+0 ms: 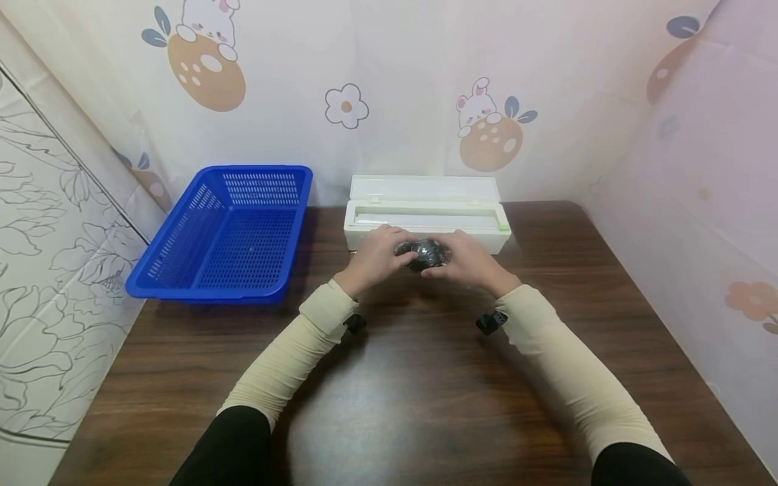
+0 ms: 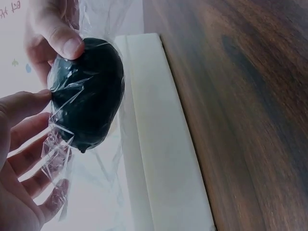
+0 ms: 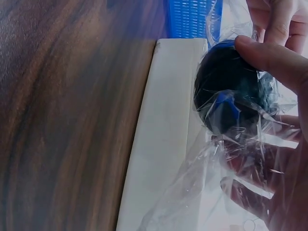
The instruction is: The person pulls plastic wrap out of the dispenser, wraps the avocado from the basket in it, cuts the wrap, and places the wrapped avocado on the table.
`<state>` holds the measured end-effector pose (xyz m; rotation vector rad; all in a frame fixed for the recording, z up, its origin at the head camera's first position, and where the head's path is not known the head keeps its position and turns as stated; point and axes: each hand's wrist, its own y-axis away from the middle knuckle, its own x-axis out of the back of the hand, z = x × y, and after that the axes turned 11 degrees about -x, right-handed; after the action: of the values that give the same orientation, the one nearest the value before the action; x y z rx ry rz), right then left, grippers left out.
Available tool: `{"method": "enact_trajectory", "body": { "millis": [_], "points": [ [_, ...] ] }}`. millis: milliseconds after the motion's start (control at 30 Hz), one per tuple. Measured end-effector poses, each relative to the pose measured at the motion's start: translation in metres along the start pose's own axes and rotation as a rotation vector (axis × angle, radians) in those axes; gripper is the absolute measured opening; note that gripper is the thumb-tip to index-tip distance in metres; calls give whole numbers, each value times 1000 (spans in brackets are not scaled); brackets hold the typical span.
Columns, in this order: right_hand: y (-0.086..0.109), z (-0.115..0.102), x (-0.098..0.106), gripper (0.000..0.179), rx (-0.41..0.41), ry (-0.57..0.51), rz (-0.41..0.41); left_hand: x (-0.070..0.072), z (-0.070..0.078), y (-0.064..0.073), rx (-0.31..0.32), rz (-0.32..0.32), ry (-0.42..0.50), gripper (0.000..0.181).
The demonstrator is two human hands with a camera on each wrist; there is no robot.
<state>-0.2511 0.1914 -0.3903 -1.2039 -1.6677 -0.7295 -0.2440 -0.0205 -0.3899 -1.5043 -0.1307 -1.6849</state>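
Note:
Both hands hold a dark, egg-shaped avocado (image 1: pixel 428 254) in clear plastic wrap (image 3: pixel 250 130) over the front of an open white cling film box (image 1: pixel 428 237). My left hand (image 1: pixel 378 258) has its thumb at the avocado's side; in the left wrist view its other fingers spread behind loose wrap. From the other side my right hand (image 1: pixel 471 262) grips it, thumb on top. Creased wrap covers the avocado (image 2: pixel 89 94), and a small nub shows at its lower end. Loose film trails from it toward the box (image 3: pixel 161 134) in the right wrist view.
A blue perforated basket (image 1: pixel 213 294) stands on the left of the brown wooden table (image 1: pixel 419 391). The cling film box has its lid (image 1: pixel 425 187) raised at the back, against the patterned curtain (image 1: pixel 401 61). A green piece (image 1: pixel 504 227) sits at the box's right end.

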Motion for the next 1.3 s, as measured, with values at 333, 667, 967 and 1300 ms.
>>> {"method": "enact_trajectory", "body": {
  "millis": [333,667,967,1300],
  "points": [
    [4,2,-4,69,-59,-140,7,2,4,6,-77,212,-19,22],
    [7,5,-7,73,-139,-262,80,3,6,14,-111,405,37,13],
    [9,1,-2,77,-205,-330,110,-1,10,22,-120,375,66,10],
    [12,1,0,70,-202,-341,156,-14,7,31,-35,277,89,13]
  ]
}}
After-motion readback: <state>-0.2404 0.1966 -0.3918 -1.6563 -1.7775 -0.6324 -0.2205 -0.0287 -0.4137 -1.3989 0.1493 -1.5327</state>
